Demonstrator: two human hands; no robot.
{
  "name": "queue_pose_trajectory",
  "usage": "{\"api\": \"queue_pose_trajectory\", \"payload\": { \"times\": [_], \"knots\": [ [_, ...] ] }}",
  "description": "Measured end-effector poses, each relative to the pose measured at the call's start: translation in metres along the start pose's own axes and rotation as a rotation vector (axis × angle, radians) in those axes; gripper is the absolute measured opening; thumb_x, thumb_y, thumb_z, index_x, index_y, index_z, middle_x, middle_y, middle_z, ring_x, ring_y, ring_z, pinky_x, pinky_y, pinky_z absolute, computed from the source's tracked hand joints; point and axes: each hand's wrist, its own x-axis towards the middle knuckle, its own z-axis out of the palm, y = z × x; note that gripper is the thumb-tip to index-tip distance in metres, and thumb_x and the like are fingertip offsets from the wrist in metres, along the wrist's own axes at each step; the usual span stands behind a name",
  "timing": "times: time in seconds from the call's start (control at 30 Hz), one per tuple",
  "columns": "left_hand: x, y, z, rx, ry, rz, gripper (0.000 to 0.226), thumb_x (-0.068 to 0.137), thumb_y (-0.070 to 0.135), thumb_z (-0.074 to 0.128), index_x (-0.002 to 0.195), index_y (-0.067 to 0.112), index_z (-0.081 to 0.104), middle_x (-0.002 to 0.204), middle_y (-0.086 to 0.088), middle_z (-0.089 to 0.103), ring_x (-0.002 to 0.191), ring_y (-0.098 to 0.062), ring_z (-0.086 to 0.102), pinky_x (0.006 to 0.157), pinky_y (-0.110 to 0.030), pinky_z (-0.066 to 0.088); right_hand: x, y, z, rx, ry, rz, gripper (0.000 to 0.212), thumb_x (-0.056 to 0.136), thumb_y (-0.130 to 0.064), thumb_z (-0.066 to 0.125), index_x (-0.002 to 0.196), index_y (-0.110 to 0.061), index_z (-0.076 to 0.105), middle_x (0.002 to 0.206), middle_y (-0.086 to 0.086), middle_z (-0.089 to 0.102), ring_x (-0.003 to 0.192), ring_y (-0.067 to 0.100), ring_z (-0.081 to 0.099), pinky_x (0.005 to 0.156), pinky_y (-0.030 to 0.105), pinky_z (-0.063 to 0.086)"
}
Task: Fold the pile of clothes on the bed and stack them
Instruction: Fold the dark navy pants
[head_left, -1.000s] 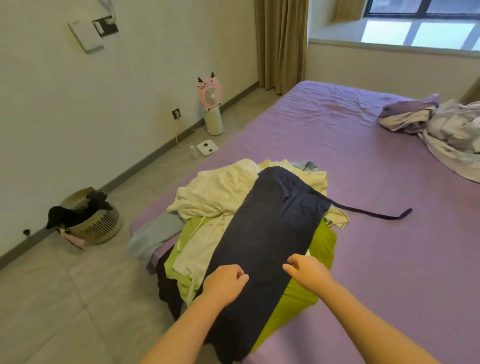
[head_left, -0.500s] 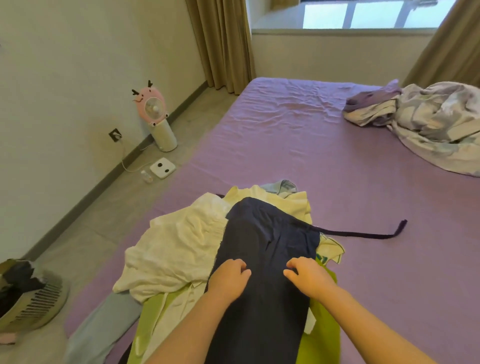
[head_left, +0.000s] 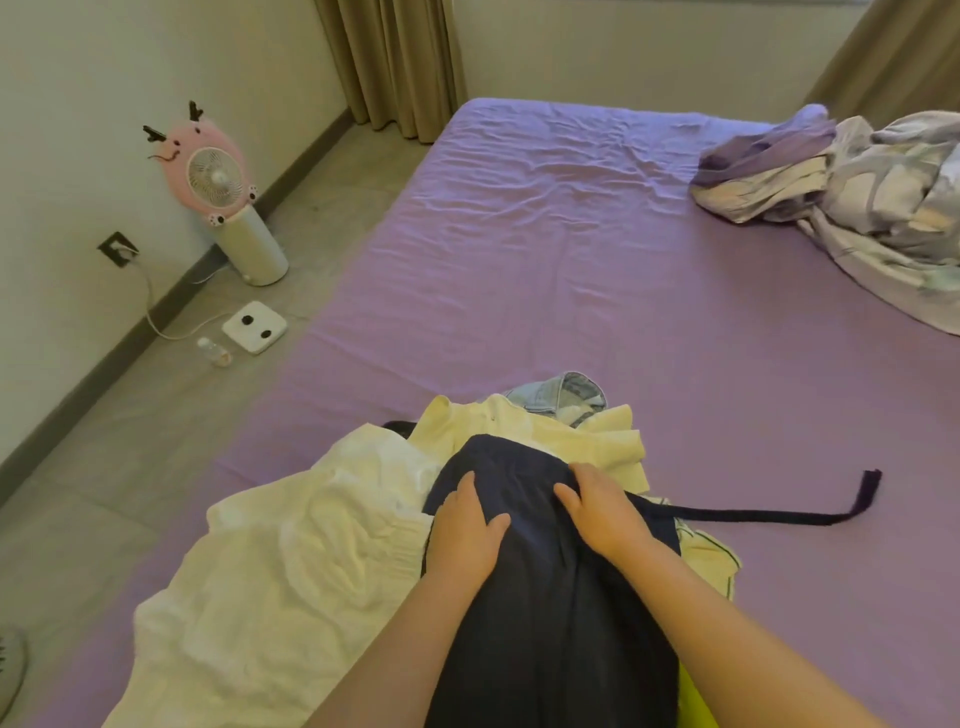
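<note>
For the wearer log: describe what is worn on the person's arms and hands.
Nothing is worn: the left hand and right hand are bare, without gloves, rings, or a watch. Both forearms are bare to the frame's edge; no sleeve shows.

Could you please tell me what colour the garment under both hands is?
The garment is dark navy blue, plain with no pattern, seen best in the head view.

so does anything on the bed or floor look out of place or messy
The dark navy garment under both hands has its long tie strap trailing sideways across the purple bedsheet. A small clear plastic bottle lies on its side on the floor beside the white square scale.
</note>
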Motion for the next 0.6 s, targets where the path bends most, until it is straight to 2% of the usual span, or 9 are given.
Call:
{"api": "queue_pose_trajectory", "payload": {
  "times": [0.07,0.13,0.17,0.2,0.3,0.37,0.47,0.53,0.6],
  "knots": [
    [0.002,-0.005,0.002,-0.035,0.015,-0.058,0.069,0.093,0.028,0.059,0.149,0.011,0.024,0.136,-0.008,0.050,0.126,-0.021,0.048,0.104,-0.032,0.041,0.014,-0.003,0.005,-0.039,-0.040,-0.007,0.051,0.099,-0.042,0.038,0.142,-0.016,0.031,0.141,0.004,0.043,0.128,0.025,0.040,0.101,0.046,0.041],
    [-0.001,-0.009,0.002,-0.108,0.020,-0.085,0.049,0.093,0.025,0.060,0.137,0.011,0.044,0.097,0.001,0.062,0.096,-0.013,0.059,0.089,-0.027,0.047,0.019,-0.003,0.009,-0.119,-0.109,0.006,0.061,0.099,-0.044,0.037,0.150,-0.017,0.017,0.148,0.006,0.036,0.136,0.027,0.031,0.106,0.045,0.035],
    [-0.005,-0.010,0.001,-0.129,0.025,-0.074,0.037,0.093,0.023,0.058,0.128,0.013,0.053,0.084,0.006,0.060,0.084,-0.009,0.059,0.082,-0.023,0.048,0.019,-0.003,0.009,-0.172,-0.123,0.012,0.063,0.098,-0.045,0.040,0.150,-0.017,0.017,0.146,0.008,0.038,0.134,0.028,0.034,0.105,0.044,0.036],
    [-0.009,-0.011,-0.001,-0.140,0.036,-0.056,0.028,0.094,0.022,0.057,0.121,0.014,0.059,0.082,0.008,0.060,0.080,-0.007,0.058,0.078,-0.020,0.047,0.017,-0.002,0.008,-0.227,-0.116,0.016,0.062,0.097,-0.045,0.044,0.147,-0.016,0.022,0.140,0.009,0.043,0.129,0.029,0.040,0.102,0.041,0.038],
    [-0.029,-0.011,-0.012,-0.234,0.092,-0.029,0.020,0.096,0.020,0.053,0.111,0.014,0.065,0.097,0.006,0.064,0.093,-0.009,0.060,0.083,-0.019,0.046,0.003,-0.003,-0.007,-0.264,-0.009,-0.025,0.028,0.094,-0.038,0.053,0.114,-0.018,0.056,0.112,0.005,0.061,0.108,0.027,0.052,0.086,0.037,0.045],
    [-0.046,-0.009,-0.023,-0.340,0.137,-0.039,0.019,0.096,0.018,0.054,0.111,0.012,0.064,0.098,0.005,0.064,0.096,-0.011,0.060,0.086,-0.021,0.046,-0.015,-0.005,-0.025,-0.156,0.040,-0.070,0.015,0.094,-0.033,0.055,0.089,-0.019,0.057,0.094,0.004,0.063,0.095,0.026,0.056,0.075,0.035,0.045],
    [-0.079,-0.001,-0.042,-0.481,0.163,-0.097,0.018,0.097,0.017,0.052,0.110,0.011,0.063,0.106,-0.001,0.064,0.100,-0.016,0.060,0.092,-0.029,0.049,-0.049,-0.012,-0.059,0.087,0.052,-0.108,0.010,0.093,-0.029,0.058,0.089,-0.020,0.057,0.086,-0.003,0.060,0.080,0.015,0.056,0.066,0.026,0.044],
    [-0.106,0.007,-0.054,-0.562,0.171,-0.105,0.018,0.098,0.018,0.050,0.108,0.011,0.062,0.107,-0.004,0.064,0.098,-0.017,0.060,0.087,-0.029,0.051,-0.077,-0.020,-0.084,0.181,0.064,-0.162,0.006,0.092,-0.029,0.060,0.092,-0.023,0.059,0.085,-0.008,0.060,0.076,0.005,0.052,0.061,0.015,0.038],
    [-0.137,0.017,-0.066,-0.597,0.179,-0.095,0.017,0.099,0.020,0.047,0.107,0.013,0.061,0.107,-0.003,0.063,0.097,-0.016,0.059,0.080,-0.024,0.050,-0.106,-0.030,-0.109,0.236,0.070,-0.224,0.007,0.091,-0.029,0.062,0.096,-0.024,0.064,0.087,-0.011,0.061,0.078,0.003,0.053,0.063,0.013,0.038]
  ]
}}
